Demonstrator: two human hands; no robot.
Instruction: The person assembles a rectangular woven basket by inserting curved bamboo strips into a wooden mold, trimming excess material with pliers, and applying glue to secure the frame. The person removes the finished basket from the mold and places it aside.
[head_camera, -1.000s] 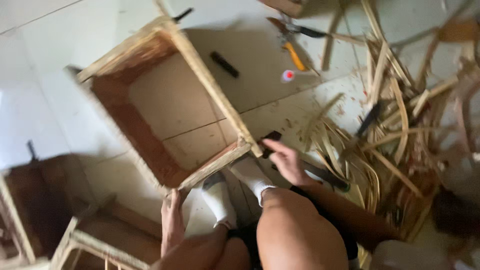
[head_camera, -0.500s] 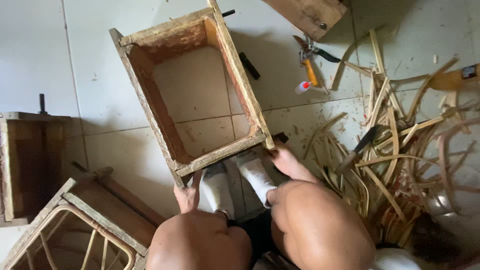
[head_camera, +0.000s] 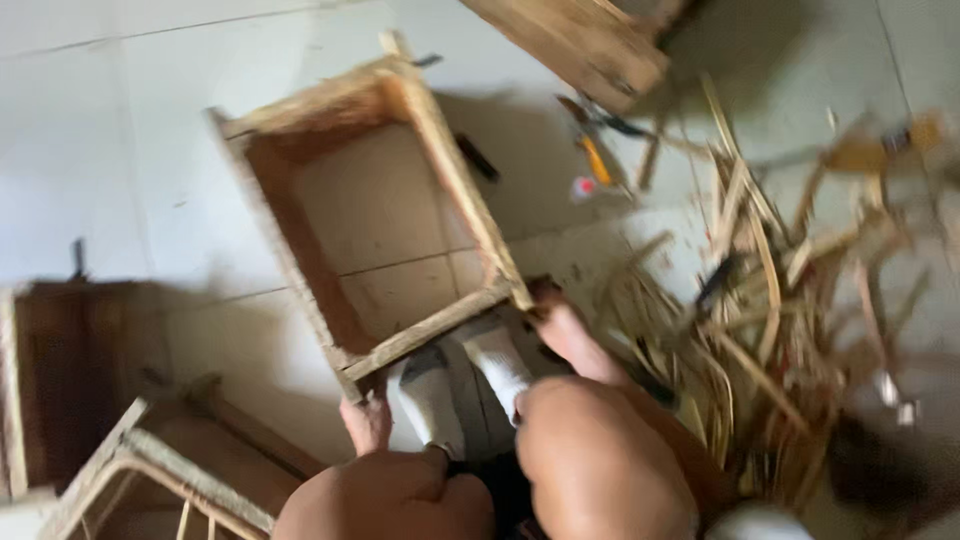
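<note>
your left hand grips the near left corner of the wooden frame, fingers closed round the bottom rail. your right hand holds the near right corner of the same frame, fingers wrapped on the wood where the side rail meets the bottom rail. the frame is an open square of rough wood, standing tilted on the tiled floor just in front of your feet in white socks, with the floor showing through its middle. your bare knees fill the bottom of the view. to your right lies a loose pile of cane strips, near the frame but not touching it. beyond the frame's far right side are pliers with an orange handle, blurred. a dark wooden box sits at your left, and a second woven frame lies near your left knee.
</note>
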